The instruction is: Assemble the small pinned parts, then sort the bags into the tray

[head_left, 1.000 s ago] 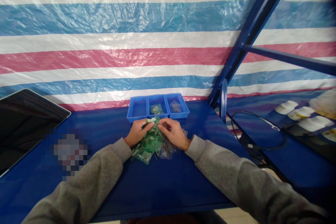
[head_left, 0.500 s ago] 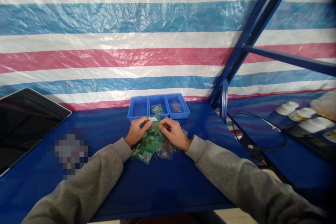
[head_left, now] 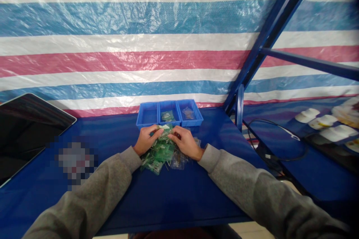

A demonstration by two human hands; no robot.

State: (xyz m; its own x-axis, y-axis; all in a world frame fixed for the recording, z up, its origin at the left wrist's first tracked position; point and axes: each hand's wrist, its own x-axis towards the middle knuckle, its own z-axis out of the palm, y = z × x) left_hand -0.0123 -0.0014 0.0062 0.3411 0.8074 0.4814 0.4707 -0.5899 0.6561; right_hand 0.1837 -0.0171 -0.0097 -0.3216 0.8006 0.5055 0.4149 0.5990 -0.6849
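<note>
A pile of small green and clear plastic packets [head_left: 161, 153] lies on the blue table, with thin metal-looking pieces in and among them. Over its far side, my left hand [head_left: 146, 139] is closed, thumb and fingers pinching the edge of a green packet [head_left: 166, 128]. My right hand [head_left: 185, 141] is closed opposite it, its fingertips at the same packet's right edge. Just beyond the hands stand three joined blue bins [head_left: 148, 124]. Green packets [head_left: 167, 116] lie in the middle bin, and a clear packet [head_left: 188, 113] lies in the right one.
At the left is a dark flat screen [head_left: 25, 134] with a pale frame; a blurred-out patch [head_left: 75, 160] lies near it. A blue metal frame [head_left: 238, 108] rises at the right. Past it are a black cable [head_left: 276, 158] and white rolls [head_left: 307, 115] on another blue surface.
Both hands stay over the pile, with only slight finger movement at the green packet. The bins and other things look the same.
</note>
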